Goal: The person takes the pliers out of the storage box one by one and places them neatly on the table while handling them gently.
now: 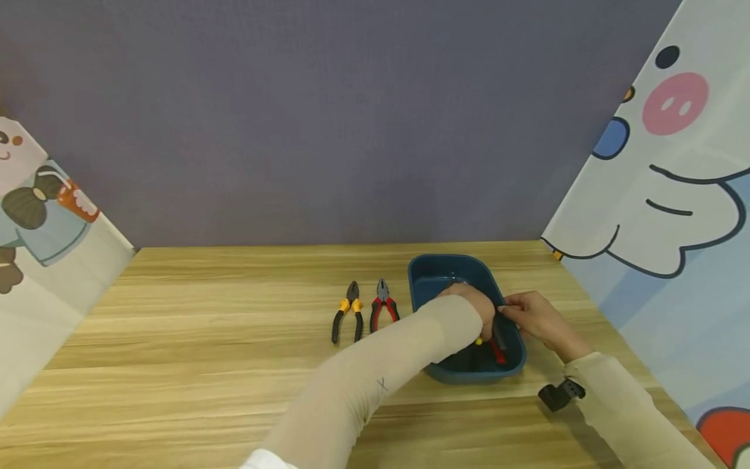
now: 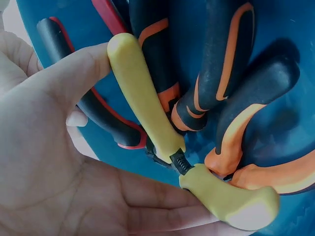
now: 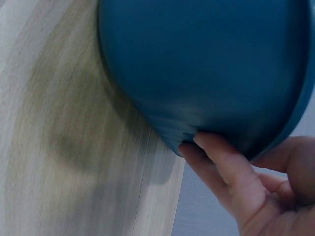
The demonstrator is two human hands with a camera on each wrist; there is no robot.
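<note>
A dark blue plastic bin stands on the table. My left hand reaches down into it. In the left wrist view, the left thumb touches one handle of yellow-handled pliers while the fingers lie against the other handle, holding the tool between them. Around it lie orange-and-black-handled pliers and red-and-black-handled pliers; their heads are mostly hidden. My right hand grips the bin's right rim, with fingers against the outer wall in the right wrist view and the thumb at the edge.
Left of the bin, two pliers lie side by side on the wooden table: yellow-and-black ones and red-and-black ones. A grey panel rises behind the table. Cartoon-printed sheets stand at both sides.
</note>
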